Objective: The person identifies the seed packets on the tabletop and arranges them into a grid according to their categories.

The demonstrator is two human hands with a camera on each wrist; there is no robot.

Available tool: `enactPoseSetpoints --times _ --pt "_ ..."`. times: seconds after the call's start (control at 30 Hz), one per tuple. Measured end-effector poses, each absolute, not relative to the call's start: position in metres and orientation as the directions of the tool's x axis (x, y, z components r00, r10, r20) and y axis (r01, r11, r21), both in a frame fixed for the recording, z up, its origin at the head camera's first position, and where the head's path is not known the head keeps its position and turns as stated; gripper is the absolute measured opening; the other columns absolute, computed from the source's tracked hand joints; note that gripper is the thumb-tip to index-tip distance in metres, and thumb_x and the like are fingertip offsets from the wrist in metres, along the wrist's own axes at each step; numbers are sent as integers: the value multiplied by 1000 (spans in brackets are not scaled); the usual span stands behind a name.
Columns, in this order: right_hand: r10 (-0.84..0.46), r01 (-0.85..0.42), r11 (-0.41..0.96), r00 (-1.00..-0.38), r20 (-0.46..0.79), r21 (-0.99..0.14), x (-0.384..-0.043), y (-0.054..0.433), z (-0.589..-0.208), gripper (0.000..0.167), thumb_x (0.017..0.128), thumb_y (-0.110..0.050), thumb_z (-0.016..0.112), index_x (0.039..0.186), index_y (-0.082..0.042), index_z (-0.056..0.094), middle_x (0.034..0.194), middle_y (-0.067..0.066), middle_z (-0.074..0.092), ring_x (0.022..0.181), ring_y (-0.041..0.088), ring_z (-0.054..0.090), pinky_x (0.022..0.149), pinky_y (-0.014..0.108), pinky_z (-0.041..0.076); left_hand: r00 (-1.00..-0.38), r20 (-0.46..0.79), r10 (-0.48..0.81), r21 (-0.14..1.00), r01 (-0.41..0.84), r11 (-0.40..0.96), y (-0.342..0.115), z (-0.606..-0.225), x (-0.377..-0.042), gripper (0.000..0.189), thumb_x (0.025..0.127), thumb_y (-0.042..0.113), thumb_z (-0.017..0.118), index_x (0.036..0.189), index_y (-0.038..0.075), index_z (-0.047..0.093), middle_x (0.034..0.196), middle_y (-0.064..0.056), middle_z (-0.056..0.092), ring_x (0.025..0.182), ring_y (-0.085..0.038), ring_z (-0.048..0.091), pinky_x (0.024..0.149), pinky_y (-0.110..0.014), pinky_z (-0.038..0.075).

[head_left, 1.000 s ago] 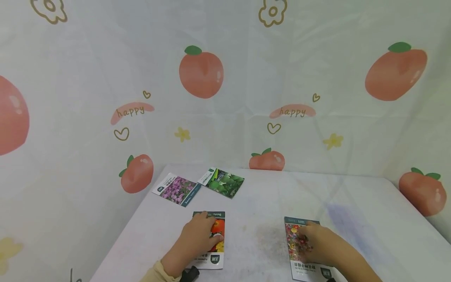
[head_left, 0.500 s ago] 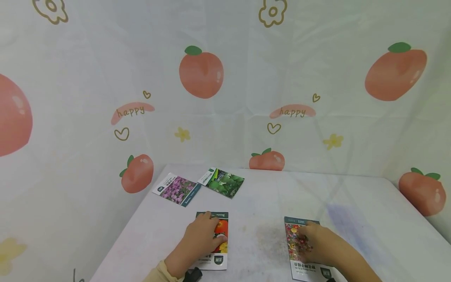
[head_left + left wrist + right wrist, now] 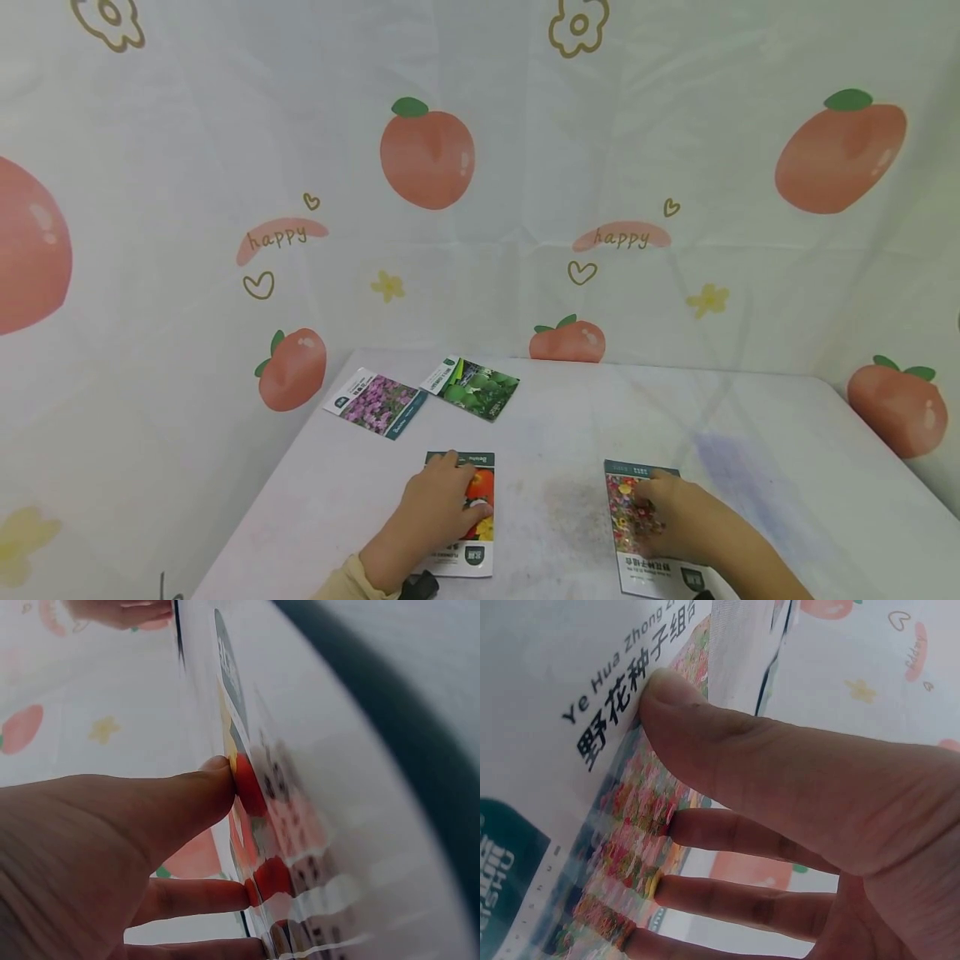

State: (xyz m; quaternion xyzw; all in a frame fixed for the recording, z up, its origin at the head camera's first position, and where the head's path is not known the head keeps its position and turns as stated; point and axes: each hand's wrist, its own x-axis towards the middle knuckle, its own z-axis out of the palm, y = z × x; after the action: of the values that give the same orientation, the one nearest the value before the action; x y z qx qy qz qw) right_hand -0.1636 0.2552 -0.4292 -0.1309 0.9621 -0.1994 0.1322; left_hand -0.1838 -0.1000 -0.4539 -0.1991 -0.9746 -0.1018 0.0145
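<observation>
My left hand rests on a seed packet with orange, red and yellow flowers, lying flat on the table. In the left wrist view its thumb and nearly straight fingers touch the packet's face by their tips. To the right, my right hand lies over a wildflower seed packet. Thumb and extended fingers press the printed face in the right wrist view. Each hand hides part of its packet.
Farther back on the white table lie a seed packet with purple flowers and one with green plants, corners close together. A white curtain printed with peaches hangs behind. A purple stain marks the table at right.
My left hand has slid its flower seed packet a little to the right along the table. The right hand and its packet stay in place, as do the two back packets.
</observation>
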Motion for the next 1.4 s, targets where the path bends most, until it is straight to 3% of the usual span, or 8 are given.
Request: enactPoseSetpoints --times 0.57,1.4 --pt "-301 -193 886 -930 -209 -421 -164 256 -428 45 74 -25 98 110 -15 73 101 0 59 86 18 58 73 44 54 -932 21 362 209 358 910 -91 -455 -185 67 91 57 79 134 6 71 142 -24 64 131 -41 61 96 -59 60" --pt "-305 -200 892 -928 -213 -406 -164 256 -429 48 74 -27 98 114 -14 73 104 -1 61 88 18 61 74 45 56 -926 10 377 200 371 907 -75 -448 -181 65 92 54 79 135 6 70 144 -25 63 133 -42 61 93 -60 61"
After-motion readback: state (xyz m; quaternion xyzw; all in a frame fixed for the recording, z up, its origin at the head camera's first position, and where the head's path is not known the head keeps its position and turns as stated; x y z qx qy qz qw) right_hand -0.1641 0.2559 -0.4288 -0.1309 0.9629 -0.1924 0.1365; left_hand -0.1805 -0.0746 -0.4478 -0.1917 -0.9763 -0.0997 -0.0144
